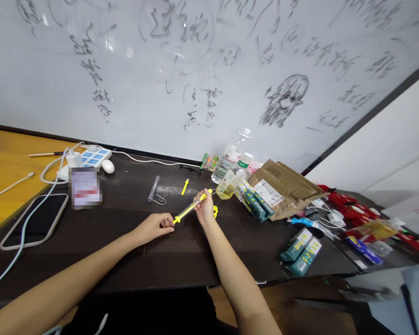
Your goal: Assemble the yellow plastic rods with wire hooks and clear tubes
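Between my two hands is a slim see-through tube with yellow ends and yellow parts inside, tilted up to the right over the dark table. My left hand pinches its lower yellow tip between thumb and fingers. The fingers of my right hand are closed round its upper end. A yellow piece lies just right of my right hand, partly hidden by it. Beyond my hands lie a small yellow stick, a see-through grey tube and a bent wire loop.
A phone, power strip and white cables lie left. Bottles, a snack packet, glasses and a cardboard parcel stand or lie near the whiteboard. Small green boxes sit right, near the table edge.
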Demonstrator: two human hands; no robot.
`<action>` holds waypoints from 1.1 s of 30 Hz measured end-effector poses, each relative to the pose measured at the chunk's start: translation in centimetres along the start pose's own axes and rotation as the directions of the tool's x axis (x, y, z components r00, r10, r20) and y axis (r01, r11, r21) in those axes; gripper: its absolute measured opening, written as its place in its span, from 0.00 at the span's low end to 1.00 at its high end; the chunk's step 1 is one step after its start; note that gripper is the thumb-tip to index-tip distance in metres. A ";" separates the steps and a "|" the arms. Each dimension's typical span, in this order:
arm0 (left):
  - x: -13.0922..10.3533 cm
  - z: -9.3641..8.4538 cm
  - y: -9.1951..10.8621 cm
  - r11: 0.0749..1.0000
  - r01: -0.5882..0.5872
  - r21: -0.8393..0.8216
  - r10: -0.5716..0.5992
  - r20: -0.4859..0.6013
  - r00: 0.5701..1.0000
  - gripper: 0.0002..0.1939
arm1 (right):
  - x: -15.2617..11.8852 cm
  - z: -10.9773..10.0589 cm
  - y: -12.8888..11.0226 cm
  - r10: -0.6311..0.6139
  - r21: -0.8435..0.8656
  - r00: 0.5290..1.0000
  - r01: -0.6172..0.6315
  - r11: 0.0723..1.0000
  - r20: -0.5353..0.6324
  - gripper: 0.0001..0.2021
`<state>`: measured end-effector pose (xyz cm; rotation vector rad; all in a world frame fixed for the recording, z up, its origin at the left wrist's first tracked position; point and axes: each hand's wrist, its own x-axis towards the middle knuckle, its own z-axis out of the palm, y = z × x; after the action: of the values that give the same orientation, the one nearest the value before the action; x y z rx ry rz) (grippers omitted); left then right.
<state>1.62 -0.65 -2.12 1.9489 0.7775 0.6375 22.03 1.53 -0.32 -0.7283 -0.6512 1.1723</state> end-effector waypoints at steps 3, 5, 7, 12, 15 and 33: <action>0.1 0.0 0.0 0.996 0.035 -0.082 -0.033 0.018 0.999 0.11 | 0.2 -0.2 -0.1 0.006 0.037 1.000 -0.007 0.999 0.024 0.12; 0.2 0.0 -0.2 0.986 0.063 -0.152 -0.057 0.041 0.998 0.12 | 0.2 -0.2 -0.2 0.018 0.080 0.999 -0.021 0.997 0.037 0.11; 0.3 0.0 -0.5 0.979 0.069 -0.190 -0.057 0.067 0.996 0.13 | 0.2 -0.1 -0.4 0.039 0.115 0.998 -0.045 0.992 0.048 0.10; 0.2 0.4 -0.2 0.931 0.046 -0.363 -0.028 0.055 0.998 0.17 | 0.2 -0.1 -0.7 0.102 0.154 0.994 -0.107 0.982 0.038 0.13; -0.1 0.5 0.6 0.887 0.046 -0.459 -0.001 0.097 0.995 0.18 | 0.6 -0.7 -0.7 0.142 0.218 0.990 -0.138 0.966 -0.006 0.16; -0.6 -0.2 1.8 0.916 0.191 -0.351 -0.005 0.469 0.883 0.17 | 0.5 -0.5 -0.3 0.162 0.098 0.986 -0.159 0.982 -0.030 0.22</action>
<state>1.55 -1.72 -0.52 1.5852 0.4079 0.2199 22.75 1.89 -0.34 -0.7306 -0.5080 1.3253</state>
